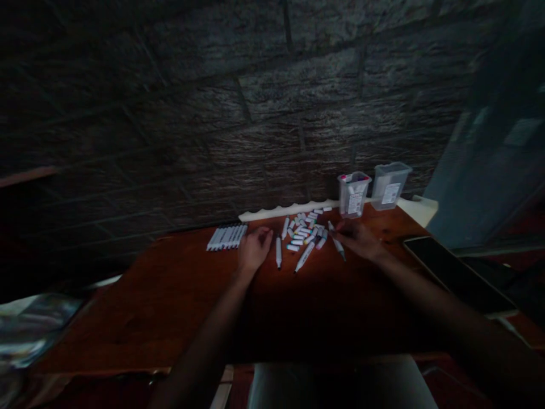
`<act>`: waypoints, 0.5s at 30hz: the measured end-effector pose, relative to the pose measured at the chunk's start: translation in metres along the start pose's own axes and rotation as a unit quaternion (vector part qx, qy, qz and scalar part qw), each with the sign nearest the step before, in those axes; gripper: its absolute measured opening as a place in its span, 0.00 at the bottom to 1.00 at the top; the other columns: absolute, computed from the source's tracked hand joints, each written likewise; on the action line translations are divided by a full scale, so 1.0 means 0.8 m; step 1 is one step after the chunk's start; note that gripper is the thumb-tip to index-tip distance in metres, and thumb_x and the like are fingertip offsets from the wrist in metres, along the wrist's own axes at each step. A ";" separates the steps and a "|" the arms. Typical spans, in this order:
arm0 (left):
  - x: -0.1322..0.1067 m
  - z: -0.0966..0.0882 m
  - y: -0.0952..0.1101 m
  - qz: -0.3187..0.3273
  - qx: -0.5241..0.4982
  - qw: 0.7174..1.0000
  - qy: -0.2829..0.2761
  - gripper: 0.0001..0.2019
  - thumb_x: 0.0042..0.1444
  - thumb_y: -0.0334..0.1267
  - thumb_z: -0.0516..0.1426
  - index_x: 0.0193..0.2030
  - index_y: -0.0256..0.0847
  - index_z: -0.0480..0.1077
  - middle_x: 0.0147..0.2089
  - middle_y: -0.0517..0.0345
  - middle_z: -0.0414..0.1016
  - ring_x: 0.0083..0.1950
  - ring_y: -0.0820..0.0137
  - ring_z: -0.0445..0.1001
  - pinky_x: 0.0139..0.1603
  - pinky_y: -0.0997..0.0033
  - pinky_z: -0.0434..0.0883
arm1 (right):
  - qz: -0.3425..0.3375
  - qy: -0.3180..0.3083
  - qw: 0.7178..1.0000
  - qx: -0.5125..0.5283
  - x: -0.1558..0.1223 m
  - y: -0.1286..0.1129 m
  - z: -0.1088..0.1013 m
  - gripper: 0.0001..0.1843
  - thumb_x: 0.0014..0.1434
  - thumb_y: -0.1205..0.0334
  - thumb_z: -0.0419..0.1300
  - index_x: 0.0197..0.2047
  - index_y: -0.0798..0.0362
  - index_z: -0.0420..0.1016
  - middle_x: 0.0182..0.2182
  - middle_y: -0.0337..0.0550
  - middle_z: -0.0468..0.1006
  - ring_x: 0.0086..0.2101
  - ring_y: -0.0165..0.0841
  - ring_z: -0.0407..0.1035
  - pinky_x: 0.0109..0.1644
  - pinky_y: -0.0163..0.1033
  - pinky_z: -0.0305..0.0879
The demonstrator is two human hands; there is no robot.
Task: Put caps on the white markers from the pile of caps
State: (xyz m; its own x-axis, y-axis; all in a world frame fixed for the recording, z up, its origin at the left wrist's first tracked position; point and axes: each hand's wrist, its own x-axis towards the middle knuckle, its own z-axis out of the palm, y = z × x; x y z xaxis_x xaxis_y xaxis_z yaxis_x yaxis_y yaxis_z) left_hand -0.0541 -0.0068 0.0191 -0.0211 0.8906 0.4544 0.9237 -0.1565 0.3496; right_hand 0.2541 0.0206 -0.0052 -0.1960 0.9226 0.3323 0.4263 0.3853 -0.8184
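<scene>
- Around us we see a dark stone-block wall (272, 102) behind the wooden table (170, 307); a pale strip with a scalloped edge (289, 211) runs along the table's far side; a dark tablet-like slab (457, 275) lies at the right, beside our right forearm; a shiny, crumpled-looking item (38, 324), too blurred for us to name, sits off the table's left end.
- Between our hands a loose heap of short white marker caps (301, 232) with coloured bands fills the middle of the table.
- Two clear plastic tubs stand at the far right corner; the left tub (354, 203) bears a white label and shows pink and purple pieces near its rim; the right tub (389, 196) is also labelled and see-through.
- Our hands are well apart; the left hand (254, 249) is loosely curled beside a neat row of white markers (225, 237), and we cannot tell whether it holds anything; an upright-lying marker (279, 255) is just to its right.
- Our right hand (360, 238) has its fingers at a tilted marker (339, 247), right of the heap; we cannot tell how firmly they close on it; a diagonal marker (305, 257) lies in front of the heap.
</scene>
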 end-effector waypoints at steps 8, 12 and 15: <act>0.031 -0.065 -0.103 -0.185 0.145 0.971 -0.036 0.15 0.59 0.42 0.53 0.44 0.39 0.78 0.44 0.42 0.81 0.45 0.55 0.78 0.43 0.63 0.70 | -0.003 -0.018 0.999 -0.030 -0.002 0.006 0.001 0.19 0.55 0.42 0.59 0.34 0.50 0.73 0.32 0.42 0.78 0.33 0.37 0.73 0.39 0.42 0.68; 0.055 -0.082 -0.151 -0.171 0.156 0.964 -0.131 0.11 0.55 0.41 0.57 0.35 0.42 0.80 0.38 0.48 0.82 0.43 0.57 0.79 0.41 0.68 0.70 | -0.003 -0.025 0.999 -0.038 -0.004 0.002 -0.002 0.20 0.56 0.41 0.58 0.35 0.50 0.74 0.32 0.44 0.79 0.34 0.38 0.73 0.40 0.43 0.68; 0.067 -0.079 -0.165 -0.146 0.147 0.960 -0.187 0.09 0.52 0.42 0.58 0.29 0.45 0.80 0.32 0.55 0.82 0.40 0.61 0.79 0.39 0.72 0.70 | 0.006 -0.044 0.997 -0.058 -0.006 -0.001 -0.005 0.21 0.57 0.39 0.56 0.35 0.50 0.73 0.31 0.44 0.79 0.33 0.38 0.73 0.38 0.43 0.68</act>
State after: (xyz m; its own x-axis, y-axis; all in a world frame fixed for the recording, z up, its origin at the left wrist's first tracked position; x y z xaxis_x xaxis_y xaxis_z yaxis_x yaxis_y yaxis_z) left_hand -0.2013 0.0347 0.0496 -0.2067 0.9780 0.0273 0.9687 0.2007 0.1463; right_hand 0.2578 0.0161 -0.0043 -0.2645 0.9241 0.2757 0.5274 0.3779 -0.7609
